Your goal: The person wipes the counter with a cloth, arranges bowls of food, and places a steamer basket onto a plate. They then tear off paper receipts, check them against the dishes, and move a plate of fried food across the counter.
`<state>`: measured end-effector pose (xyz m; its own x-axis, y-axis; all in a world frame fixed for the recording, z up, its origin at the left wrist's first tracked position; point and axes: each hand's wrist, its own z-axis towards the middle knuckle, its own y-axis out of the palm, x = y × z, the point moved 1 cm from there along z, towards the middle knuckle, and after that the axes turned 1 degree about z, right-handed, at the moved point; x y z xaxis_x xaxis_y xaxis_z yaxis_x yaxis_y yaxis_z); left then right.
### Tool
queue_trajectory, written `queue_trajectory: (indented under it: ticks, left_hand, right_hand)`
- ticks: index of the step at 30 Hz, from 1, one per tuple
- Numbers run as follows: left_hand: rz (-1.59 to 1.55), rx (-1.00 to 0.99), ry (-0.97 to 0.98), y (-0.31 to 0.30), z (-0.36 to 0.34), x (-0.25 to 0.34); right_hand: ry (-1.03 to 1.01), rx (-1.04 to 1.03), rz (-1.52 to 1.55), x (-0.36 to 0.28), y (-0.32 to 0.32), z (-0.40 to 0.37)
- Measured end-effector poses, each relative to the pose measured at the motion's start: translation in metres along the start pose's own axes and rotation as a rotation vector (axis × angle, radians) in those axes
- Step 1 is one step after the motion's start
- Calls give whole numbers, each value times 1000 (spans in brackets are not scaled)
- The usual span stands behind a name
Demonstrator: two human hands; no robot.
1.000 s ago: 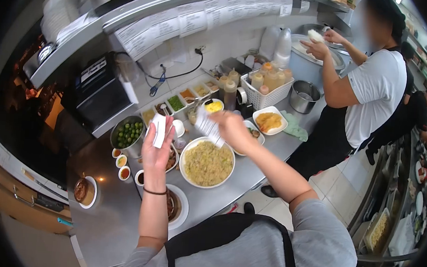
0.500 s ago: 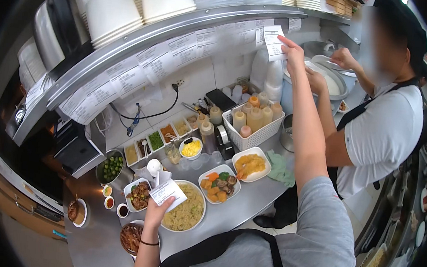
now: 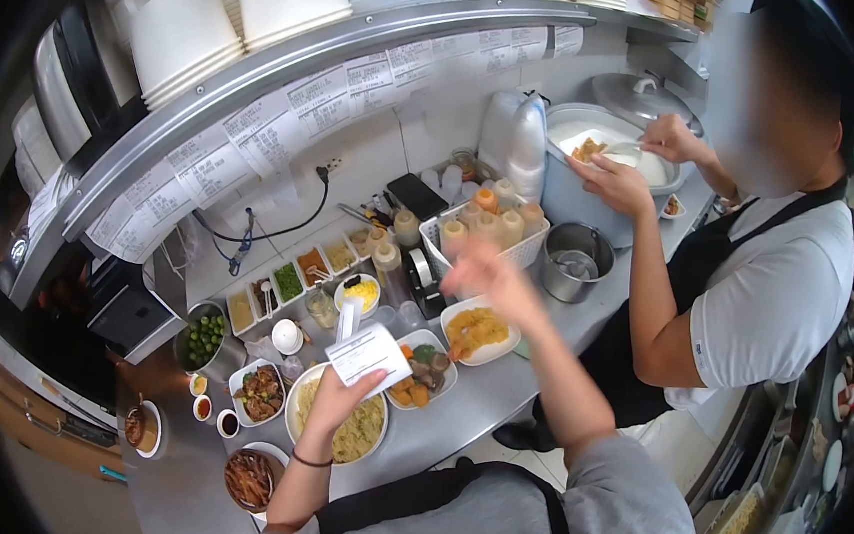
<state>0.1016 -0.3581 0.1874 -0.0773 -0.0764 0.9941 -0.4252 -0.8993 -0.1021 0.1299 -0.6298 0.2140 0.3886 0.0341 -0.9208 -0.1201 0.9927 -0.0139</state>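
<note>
My left hand [image 3: 344, 401] pinches paper order slips [image 3: 370, 356] above a large bowl of fried rice [image 3: 364, 433]. A white strip of paper stands up behind the printed slip. My right hand [image 3: 494, 280] is smeared by motion in front of the white basket of squeeze bottles [image 3: 529, 250], and no slip shows in it. Below it lies a dish of yellow sauced food [image 3: 479, 333]. Beside the rice, a dish of vegetables and mushrooms [image 3: 426, 372] is partly covered by the slips. More printed slips [image 3: 257, 138] hang in a row from the shelf rail.
A co-worker [image 3: 767, 274] on the right holds a small dish over a large rice pot [image 3: 603, 196]. A steel pot [image 3: 578, 264] stands between us. Stacked white bowls [image 3: 179, 42] line the shelf overhead. Meat dishes [image 3: 261, 395] and sauce cups [image 3: 227, 423] sit at the left.
My right hand has dropped from the shelf rail toward the bottle basket, and the slip it held no longer shows in it. My left hand has moved slightly right. The co-worker now holds up a dish.
</note>
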Motion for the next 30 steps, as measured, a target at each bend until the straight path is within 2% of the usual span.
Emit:
queue_trajectory:
  ticks: [2, 3, 4, 5, 6, 8, 9, 10, 12, 13, 14, 16, 17, 18, 19, 20, 21, 22, 24, 26, 28, 30]
  left_hand:
    - [-24, -63, -8, 9, 1, 5]
    - [37, -199, 48, 14, -1, 6]
    - [96, -338, 104, 17, -7, 4]
    - [57, -536, 56, 19, -12, -9]
    - [47, -568, 41, 22, -20, -29]
    - [-650, -806, -148, 39, -37, -67]
    - [-920, -914, -178, 51, -45, -72]
    - [-917, -969, -220, 59, -51, -78]
    - [-1350, -706, -391, 79, -61, -90]
    - [-1227, -578, -397, 88, -65, -95]
    - [-1228, -644, -447, 93, -66, -103]
    - [-1059, -607, -508, 106, -55, -117]
    - [-1062, -593, -454, 121, -58, -100]
    - [-1067, -574, -397, 136, -65, -72]
    - [-917, -582, -300, 152, -81, -44]
    - [-919, -635, -311, 170, -102, -27]
    - [-620, -846, -194, 190, -128, -13]
    - [-319, -1036, -56, 213, -153, -4]
    - [-122, -1476, 76, 264, -199, 2]
    - [-84, -1597, 170, 318, -244, 15]
    - [-65, -1645, 15, 371, -277, 23]
    - [-118, -1676, 98, 429, -312, 28]
  right_hand:
    - [158, -100, 264, 0, 62, -55]
    - [192, -55, 332, -4, 82, -74]
    - [126, 31, 351, -5, 96, -90]
    - [115, 124, 336, -9, 105, -105]
    - [102, 223, 315, -13, 112, -119]
    - [168, 268, 250, -25, 119, -153]
    - [220, 282, 193, -28, 124, -169]
    - [222, 349, 189, -29, 130, -185]
    - [328, 431, 59, -33, 141, -224]
    - [279, 512, 30, -39, 149, -238]
    - [308, 551, -73, -42, 152, -257]
    - [372, 428, -323, -72, 155, -289]
    - [339, 501, -110, -91, 161, -306]
    - [337, 555, -134, -103, 157, -329]
    - [312, 638, -343, -117, 150, -358]
    - [294, 714, -553, -132, 144, -383]
    - [322, 898, -567, -145, 142, -405]
    - [325, 942, -592, -158, 141, -428]
    - [232, 1011, -727, -181, 143, -475]
    - [206, 1130, -771, -195, 146, -526]
    - [223, 1383, -975, -209, 147, -579]
    - [250, 1549, -1009, -228, 149, -630]
